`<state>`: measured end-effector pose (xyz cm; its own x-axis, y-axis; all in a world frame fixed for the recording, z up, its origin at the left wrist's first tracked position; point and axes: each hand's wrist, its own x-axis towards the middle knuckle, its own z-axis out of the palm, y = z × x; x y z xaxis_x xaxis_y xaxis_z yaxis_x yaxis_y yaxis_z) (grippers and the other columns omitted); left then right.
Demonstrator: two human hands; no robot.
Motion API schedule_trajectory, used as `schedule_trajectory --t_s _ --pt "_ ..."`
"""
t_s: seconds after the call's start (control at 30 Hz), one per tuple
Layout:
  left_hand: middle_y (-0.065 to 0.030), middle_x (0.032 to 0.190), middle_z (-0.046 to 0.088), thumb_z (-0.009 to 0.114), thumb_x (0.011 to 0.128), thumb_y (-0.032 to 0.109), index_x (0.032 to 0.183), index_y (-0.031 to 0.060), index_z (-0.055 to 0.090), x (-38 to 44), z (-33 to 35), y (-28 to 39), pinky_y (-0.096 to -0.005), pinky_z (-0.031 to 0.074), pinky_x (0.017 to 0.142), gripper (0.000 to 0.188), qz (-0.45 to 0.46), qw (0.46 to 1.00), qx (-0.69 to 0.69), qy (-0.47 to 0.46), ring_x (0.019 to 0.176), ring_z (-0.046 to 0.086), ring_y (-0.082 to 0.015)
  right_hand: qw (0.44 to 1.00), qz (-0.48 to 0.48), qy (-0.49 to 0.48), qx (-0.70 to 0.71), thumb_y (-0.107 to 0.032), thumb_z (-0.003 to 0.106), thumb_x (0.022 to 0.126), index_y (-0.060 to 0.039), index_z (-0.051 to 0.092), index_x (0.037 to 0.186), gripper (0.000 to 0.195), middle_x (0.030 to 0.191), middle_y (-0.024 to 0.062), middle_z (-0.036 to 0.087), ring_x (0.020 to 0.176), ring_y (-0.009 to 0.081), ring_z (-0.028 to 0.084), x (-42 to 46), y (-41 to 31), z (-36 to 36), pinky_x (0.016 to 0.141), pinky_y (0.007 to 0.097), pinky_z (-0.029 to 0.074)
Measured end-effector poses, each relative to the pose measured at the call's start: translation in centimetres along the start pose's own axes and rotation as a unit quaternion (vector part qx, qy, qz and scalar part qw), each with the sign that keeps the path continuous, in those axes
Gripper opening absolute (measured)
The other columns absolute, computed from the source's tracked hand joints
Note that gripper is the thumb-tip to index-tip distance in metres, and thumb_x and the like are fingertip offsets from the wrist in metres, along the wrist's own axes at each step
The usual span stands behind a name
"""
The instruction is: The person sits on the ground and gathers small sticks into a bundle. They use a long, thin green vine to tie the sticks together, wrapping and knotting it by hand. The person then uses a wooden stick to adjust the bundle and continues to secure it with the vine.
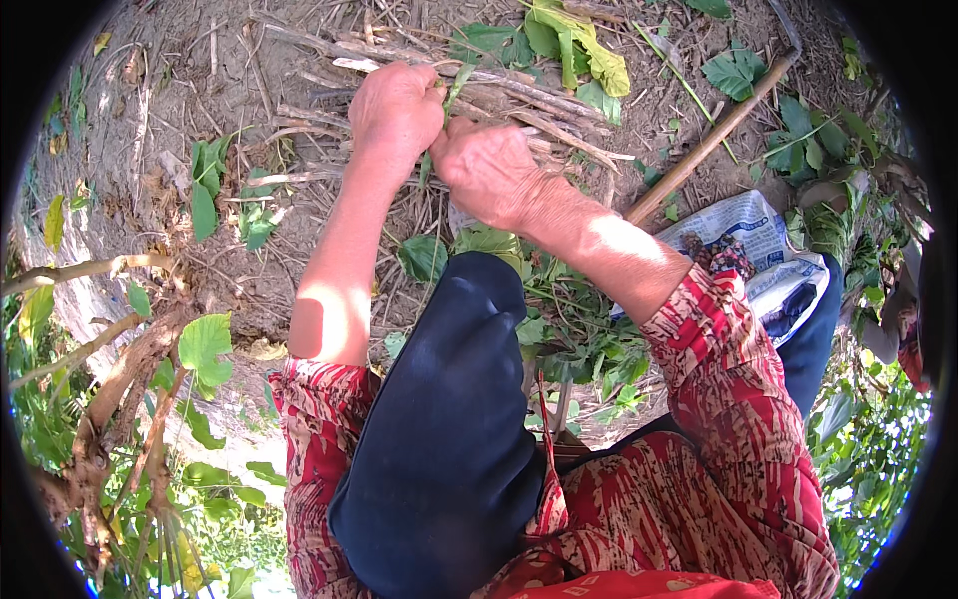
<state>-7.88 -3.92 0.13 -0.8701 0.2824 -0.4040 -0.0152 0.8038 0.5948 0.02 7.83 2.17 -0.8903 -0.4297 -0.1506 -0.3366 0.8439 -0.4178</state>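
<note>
Dry sticks (539, 93) lie in a loose bundle on the soil. Over its middle, my left hand (395, 108) is closed on a green plant strip (456, 88), whose free end sticks up between the hands. Close by on the right, my right hand (486, 171) pinches the lower part of the same strip, fingers curled. The two hands nearly touch. Whether the strip passes beneath the sticks is hidden by the hands.
A wooden tool handle (707, 142) with a metal end lies at the upper right. Below it sits a printed plastic bag (756, 232) with dark contents. A gnarled trunk (127, 374) stands at left. Green leaves (576, 45) lie on the ground.
</note>
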Motion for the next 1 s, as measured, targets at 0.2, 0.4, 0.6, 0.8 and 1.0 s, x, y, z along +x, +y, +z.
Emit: schedule_trajectory --t_s 0.2,0.4,0.6,0.8,1.0 --pt "-0.0146 0.082 0.064 0.068 0.079 0.013 0.087 0.0041 0.070 -0.6 0.1 -1.6 -0.0412 0.049 0.068 0.012 0.098 0.994 -0.036 0.018 0.075 0.063 -0.0322 0.988 0.083 -0.032 0.127 -0.007 0.059 0.069 0.0005 0.059 0.079 0.012 0.076 0.0187 0.063 0.076 0.0362 0.065 -0.5 1.1 -0.1 0.064 0.0456 0.053" --pt "-0.0045 0.087 0.065 0.063 0.082 -0.003 0.095 -0.0026 0.069 -0.7 -0.1 -1.6 -0.0236 0.049 0.060 0.014 0.219 0.952 -0.212 -0.041 0.067 0.060 -0.0099 0.954 0.159 -0.039 0.252 -0.010 0.057 0.078 0.0016 0.063 0.081 0.013 0.082 0.0231 0.065 0.084 0.0395 0.064 0.5 3.1 -1.8 0.074 0.0482 0.051" --pt "0.0000 0.084 0.064 0.063 0.086 0.002 0.099 0.0035 0.070 -0.6 -0.7 -1.4 -0.0198 0.047 0.053 0.015 0.126 0.940 -0.281 -0.148 0.061 0.057 -0.0053 0.946 0.231 -0.073 0.217 -0.011 0.058 0.078 0.0020 0.065 0.083 0.016 0.086 0.0256 0.064 0.087 0.0416 0.063 0.3 4.5 -2.4 0.078 0.0479 0.050" --pt "0.0039 0.067 0.056 0.063 0.087 0.002 0.100 0.0036 0.064 0.3 -0.4 -0.4 -0.0211 0.044 0.049 0.014 0.078 0.931 -0.322 -0.153 0.056 0.054 -0.0048 0.960 0.183 -0.011 0.210 -0.016 0.061 0.083 0.0002 0.064 0.085 0.017 0.073 0.0220 0.063 0.071 0.0361 0.064 -0.2 5.0 -1.9 0.066 0.0445 0.049" --pt "0.0050 0.069 0.051 0.062 0.086 -0.003 0.086 0.0032 0.051 1.0 -0.3 -0.8 -0.0224 0.040 0.051 0.012 0.103 0.957 -0.225 -0.148 0.059 0.048 -0.0040 0.939 0.231 0.031 0.254 -0.013 0.064 0.079 0.0016 0.065 0.082 0.015 0.077 0.0238 0.065 0.079 0.0397 0.065 -0.3 4.6 -3.1 0.073 0.0459 0.051"
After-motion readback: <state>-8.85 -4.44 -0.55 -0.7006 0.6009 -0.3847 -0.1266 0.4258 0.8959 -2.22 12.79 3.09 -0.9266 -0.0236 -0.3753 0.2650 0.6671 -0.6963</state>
